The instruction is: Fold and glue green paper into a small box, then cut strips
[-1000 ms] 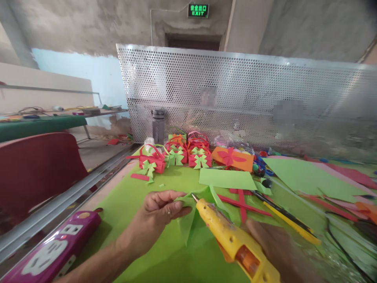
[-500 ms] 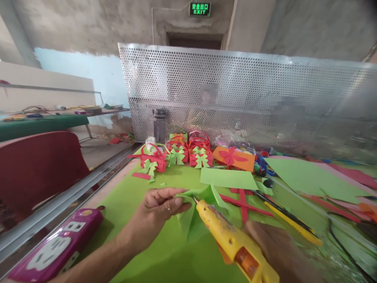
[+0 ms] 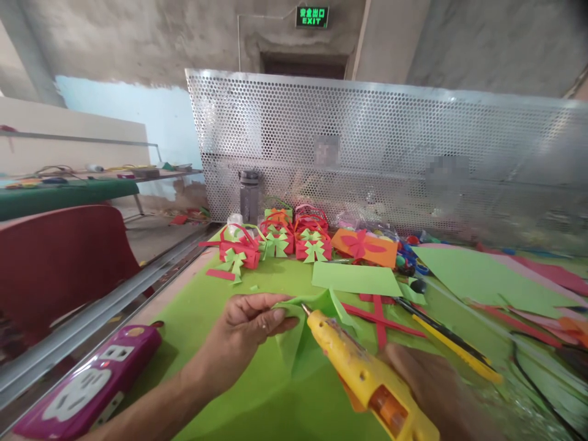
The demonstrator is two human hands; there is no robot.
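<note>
Between its thumb and fingers, my left hand (image 3: 255, 321) pinches the edge of a folded piece of green paper (image 3: 298, 340), held up above the green table surface. My right hand (image 3: 422, 376) is wrapped round a yellow glue gun (image 3: 358, 367); its grip runs off the bottom of the view. The gun's metal nozzle is at the paper's upper fold, close to my left fingertips; whether it touches, I cannot tell. Just behind the paper lie crossed red strips (image 3: 379, 318) and a flat light green sheet (image 3: 356, 278).
Small red paper baskets (image 3: 315, 245) with green bows stand at the back, beside a grey bottle (image 3: 249, 196). A yellow-black utility knife (image 3: 454, 343) lies right. A purple power strip (image 3: 92, 380) is at left. A perforated metal panel (image 3: 367, 147) borders the far side.
The glue gun has shifted very slightly down and to the right. My left hand and the green paper have hardly moved.
</note>
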